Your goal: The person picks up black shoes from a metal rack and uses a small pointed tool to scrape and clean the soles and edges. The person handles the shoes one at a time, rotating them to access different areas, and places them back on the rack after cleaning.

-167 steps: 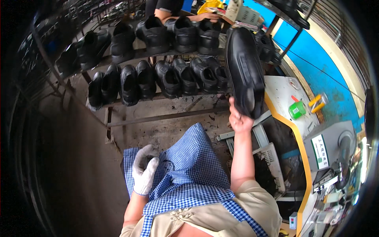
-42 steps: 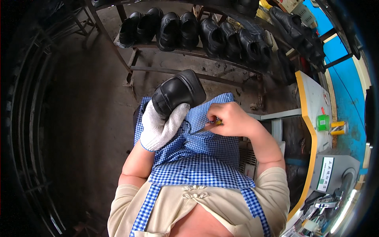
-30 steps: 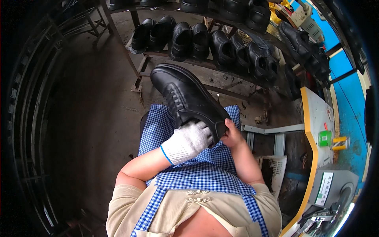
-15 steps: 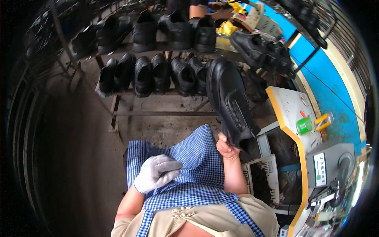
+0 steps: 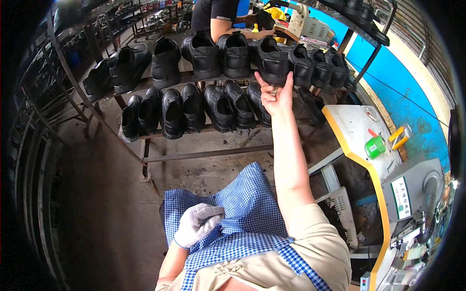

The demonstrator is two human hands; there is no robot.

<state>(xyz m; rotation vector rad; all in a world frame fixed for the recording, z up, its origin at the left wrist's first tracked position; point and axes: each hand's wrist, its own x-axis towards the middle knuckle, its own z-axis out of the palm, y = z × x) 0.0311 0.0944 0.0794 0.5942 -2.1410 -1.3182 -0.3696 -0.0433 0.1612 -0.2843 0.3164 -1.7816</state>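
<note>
My right hand (image 5: 276,100) reaches forward to the upper shelf. Its thumb and a finger span the heel of a black shoe (image 5: 272,63), which stands among other shoes with its heel toward me. The remaining fingers curl loosely below the sole. My left hand (image 5: 198,224), in a white glove, rests over my lap with its fingers curled in, and nothing shows in it. Beneath it lies a blue checked apron (image 5: 257,208).
A metal shoe rack (image 5: 208,153) ahead carries two rows of black shoes. To the right stands a yellow-edged worktable (image 5: 347,121) with a green jar (image 5: 374,147) and a grey machine (image 5: 412,186). Below it sits a white crate (image 5: 345,208). Behind the rack, a co-worker (image 5: 213,19) handles something dark.
My right arm has stretched forward, carrying the black shoe from in front of me onto the upper shelf. The left hand stays over my lap, its fingers more curled. The view has tilted up.
</note>
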